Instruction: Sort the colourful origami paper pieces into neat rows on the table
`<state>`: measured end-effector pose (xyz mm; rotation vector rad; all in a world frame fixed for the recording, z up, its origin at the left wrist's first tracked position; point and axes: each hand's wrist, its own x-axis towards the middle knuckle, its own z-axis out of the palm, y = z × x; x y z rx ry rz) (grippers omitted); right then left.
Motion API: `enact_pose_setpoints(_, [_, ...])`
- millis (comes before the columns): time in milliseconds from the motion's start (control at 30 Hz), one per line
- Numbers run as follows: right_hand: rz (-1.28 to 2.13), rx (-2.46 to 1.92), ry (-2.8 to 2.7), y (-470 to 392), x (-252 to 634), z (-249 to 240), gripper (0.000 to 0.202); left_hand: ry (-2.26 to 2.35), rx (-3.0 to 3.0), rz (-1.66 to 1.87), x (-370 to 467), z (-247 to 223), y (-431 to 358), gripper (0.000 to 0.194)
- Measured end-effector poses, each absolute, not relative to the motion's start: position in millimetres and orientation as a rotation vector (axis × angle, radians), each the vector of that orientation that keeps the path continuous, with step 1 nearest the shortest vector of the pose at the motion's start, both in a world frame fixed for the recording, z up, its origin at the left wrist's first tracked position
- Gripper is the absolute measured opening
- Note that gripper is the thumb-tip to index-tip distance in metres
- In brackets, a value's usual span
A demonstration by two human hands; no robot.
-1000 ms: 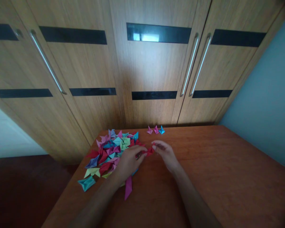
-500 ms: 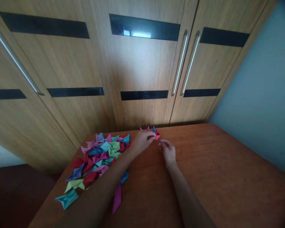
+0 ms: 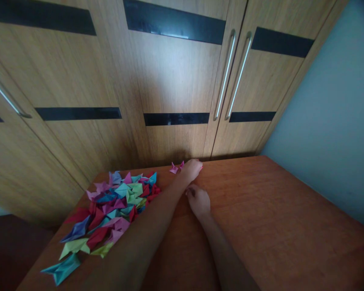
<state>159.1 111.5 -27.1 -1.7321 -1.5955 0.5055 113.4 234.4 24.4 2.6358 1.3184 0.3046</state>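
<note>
Left hand (image 3: 193, 169) and right hand (image 3: 198, 201), right of paper pile (image 3: 118, 203).
Left grip at red paper (image 3: 202, 166), hold hidden, cannot tell; right grip loosely curled, released.

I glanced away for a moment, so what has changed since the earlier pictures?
The left hand carried the red origami piece away from the person, to the table's far edge; whether it has let go is hidden. The right hand let go of that piece. The view shifted too. The two pink origami pieces and the visible origami heap stayed put.
</note>
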Motion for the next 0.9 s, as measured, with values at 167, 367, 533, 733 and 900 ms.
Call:
enact_pose_setpoints(167, [0.468,-1.811,-1.635,108.7,157.3,-21.0,0.020,1.383,2.653,0.193,120.8,11.9,237.8,0.031])
enact_pose_setpoints(367, [0.443,-1.785,-1.666,107.0,157.4,-19.2,0.020,1.412,2.632,0.206,123.1,9.7,239.2,0.031])
enact_pose_setpoints(533, [0.437,-1.780,-1.670,108.0,157.5,-21.5,0.019,1.395,2.599,0.298,119.8,17.5,231.3,0.030])
enact_pose_setpoints(733, [0.471,-1.787,-1.658,109.7,159.1,-23.7,0.019,1.332,2.610,0.447,114.2,30.9,218.7,0.031])
enact_pose_setpoints(900, [0.515,-1.705,-1.650,109.2,160.2,-24.1,0.027,1.339,2.646,0.570,89.3,46.1,204.7,0.017])
